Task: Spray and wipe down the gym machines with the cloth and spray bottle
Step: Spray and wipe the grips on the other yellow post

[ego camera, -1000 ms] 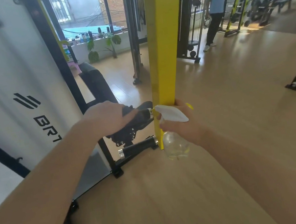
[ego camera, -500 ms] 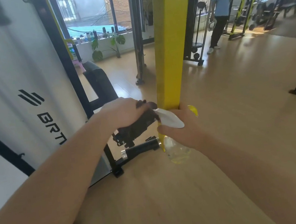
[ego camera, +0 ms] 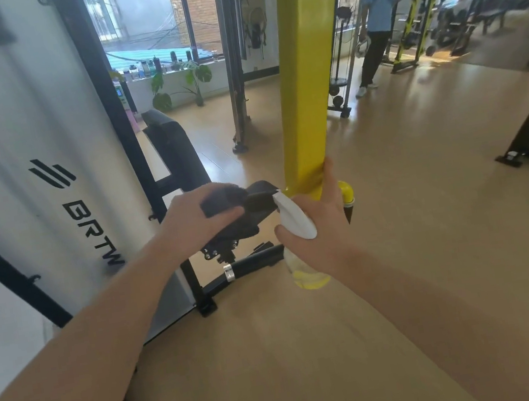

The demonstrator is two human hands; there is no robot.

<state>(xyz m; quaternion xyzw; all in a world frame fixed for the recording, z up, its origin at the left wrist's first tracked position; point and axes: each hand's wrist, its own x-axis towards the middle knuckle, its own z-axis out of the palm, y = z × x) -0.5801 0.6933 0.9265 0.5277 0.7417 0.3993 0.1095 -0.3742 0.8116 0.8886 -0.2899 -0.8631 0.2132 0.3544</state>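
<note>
Wooden floor (ego camera: pixel 397 214) beneath — left hand (ego camera: pixel 190 222), cloth (ego camera: pixel 218 202) now farther from yellow post (ego camera: pixel 308 89)

The left hand (ego camera: pixel 196 216) holds the cloth (ego camera: pixel 221 200) on top of the seat pad (ego camera: pixel 258 201). Just to its right, the right hand (ego camera: pixel 324 236) holds the spray bottle (ego camera: pixel 295 219) in front of the post (ego camera: pixel 308 72). A big panel (ego camera: pixel 23 152) stands on the left. A person (ego camera: pixel 376 19) stands far behind.

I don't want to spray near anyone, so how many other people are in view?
1. A person in a blue shirt stands at the back right, beyond the yellow post. Others may be hidden behind the far machines.
</note>
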